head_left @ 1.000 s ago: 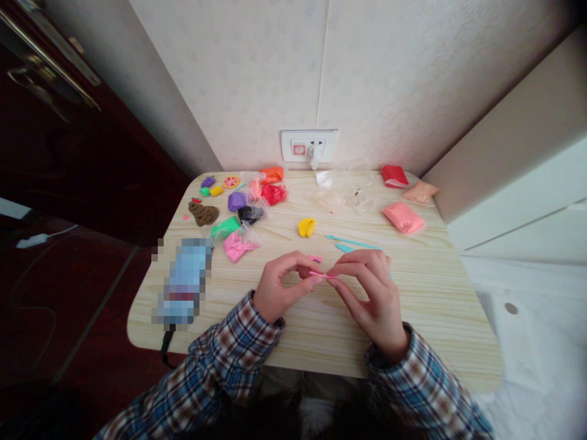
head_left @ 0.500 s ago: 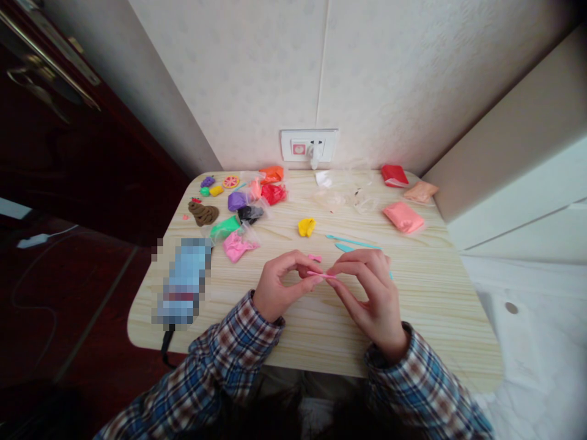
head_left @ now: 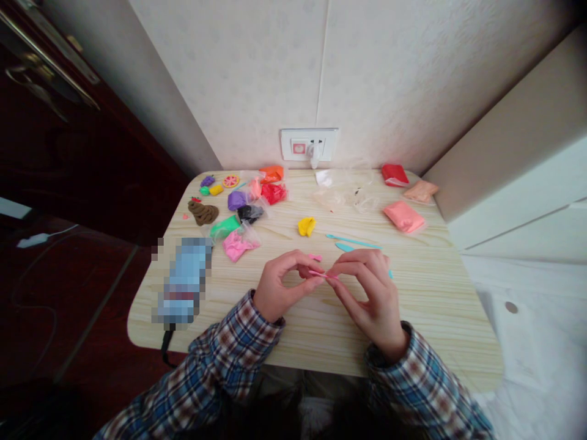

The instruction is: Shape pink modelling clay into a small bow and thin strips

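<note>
Between my two hands, just above the table (head_left: 312,342), is a thin flat piece of pink clay (head_left: 324,275). My left hand (head_left: 285,284) pinches its left end between thumb and fingers. The right end is pinched by the fingertips of my right hand (head_left: 371,290). Another small pink clay bit (head_left: 314,258) lies on the table just beyond my left fingertips. Past my right hand lie a thin blue modelling tool (head_left: 353,241) and a wider blue tool (head_left: 343,247), the latter partly covered by the hand. A yellow clay lump (head_left: 306,227) sits farther back.
Bagged clay, such as pink (head_left: 238,244) and green (head_left: 225,227), lies at the back left beside a brown coiled clay piece (head_left: 203,212). A blurred-out phone-like device (head_left: 187,275) with a cable is at left. Clay packets (head_left: 404,217) stand back right, near clear wrappers (head_left: 343,194).
The pink clay piece has shifted and turned very slightly between my fingertips. Both hands stay in almost the same place.
</note>
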Demonstrator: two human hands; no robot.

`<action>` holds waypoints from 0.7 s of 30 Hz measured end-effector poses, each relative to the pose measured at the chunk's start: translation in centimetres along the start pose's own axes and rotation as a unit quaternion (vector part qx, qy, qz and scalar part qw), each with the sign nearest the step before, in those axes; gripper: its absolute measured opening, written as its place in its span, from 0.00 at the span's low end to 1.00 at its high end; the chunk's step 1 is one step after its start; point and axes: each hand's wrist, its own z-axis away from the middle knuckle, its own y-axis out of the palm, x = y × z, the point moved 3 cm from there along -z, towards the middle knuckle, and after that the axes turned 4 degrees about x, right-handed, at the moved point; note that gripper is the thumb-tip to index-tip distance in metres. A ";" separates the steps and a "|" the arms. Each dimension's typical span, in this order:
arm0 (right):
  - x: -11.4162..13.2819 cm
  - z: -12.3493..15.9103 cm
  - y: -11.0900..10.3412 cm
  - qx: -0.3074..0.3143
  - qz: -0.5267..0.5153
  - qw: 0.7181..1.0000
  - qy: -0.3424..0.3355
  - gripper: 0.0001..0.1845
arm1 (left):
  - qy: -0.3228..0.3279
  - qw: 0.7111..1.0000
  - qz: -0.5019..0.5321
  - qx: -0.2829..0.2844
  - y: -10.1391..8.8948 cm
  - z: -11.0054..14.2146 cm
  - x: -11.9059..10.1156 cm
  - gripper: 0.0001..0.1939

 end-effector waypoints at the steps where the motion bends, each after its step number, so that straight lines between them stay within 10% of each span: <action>1: 0.0 0.0 0.0 0.000 0.000 1.000 0.000 0.05 | -0.004 1.000 0.002 0.002 0.0 0.0 0.1 0.07; 21: 0.0 0.0 -0.1 0.005 0.001 1.000 0.005 0.05 | 0.022 0.999 -0.035 -0.016 -0.2 0.0 -0.4 0.05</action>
